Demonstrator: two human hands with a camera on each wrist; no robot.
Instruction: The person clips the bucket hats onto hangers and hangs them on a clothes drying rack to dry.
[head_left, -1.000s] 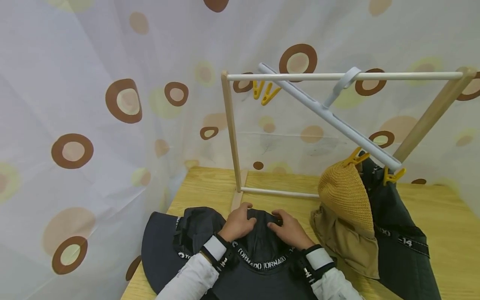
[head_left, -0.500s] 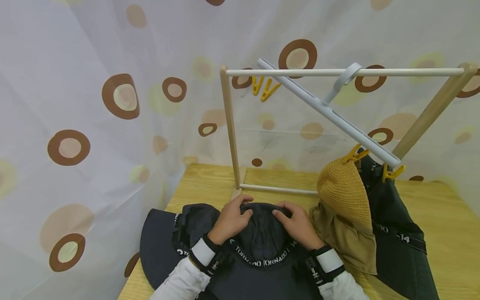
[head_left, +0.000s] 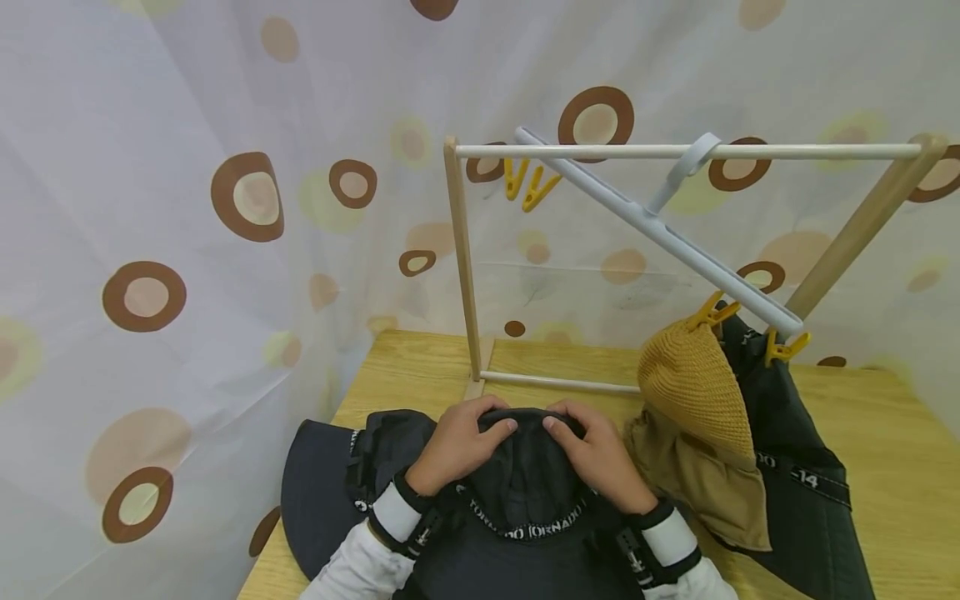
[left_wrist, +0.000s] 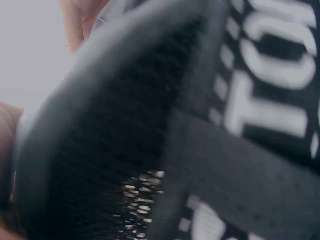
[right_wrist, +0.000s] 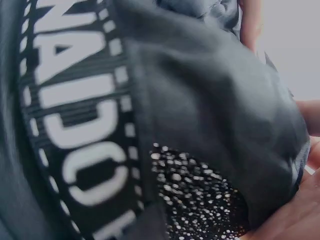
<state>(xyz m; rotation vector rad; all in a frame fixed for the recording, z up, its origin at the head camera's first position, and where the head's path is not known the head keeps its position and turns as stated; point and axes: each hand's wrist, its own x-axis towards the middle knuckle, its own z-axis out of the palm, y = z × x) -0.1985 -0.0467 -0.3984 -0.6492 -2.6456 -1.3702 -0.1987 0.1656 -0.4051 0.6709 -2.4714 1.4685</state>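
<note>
A dark sun hat [head_left: 525,471] with a wide brim and a white-lettered band lies in front of the person. At the far edge of its crown, the left hand [head_left: 459,446] pinches the cloth on the left side. Opposite it, the right hand [head_left: 606,457] pinches the right side, thumb in front and fingers behind. The lettered band [left_wrist: 272,107] fills much of the left wrist view, blurred. In the right wrist view the crown cloth [right_wrist: 215,90] and a mesh patch [right_wrist: 192,195] show close up. The fingertips behind the crown are hidden.
Another dark hat [head_left: 318,496] lies at the left. Behind stands a rack [head_left: 461,267] with a slanting white hanger [head_left: 652,223]. Yellow clothespins [head_left: 514,179] hang at its left end. A yellow knit hat [head_left: 693,387], a tan hat [head_left: 708,492] and a dark hat [head_left: 806,517] hang at right.
Both hands have gone from loosely touching the crown to pinching its far edge between thumbs and fingers. The crown stands fuller and rounder now. Rack and hanging hats look the same.
</note>
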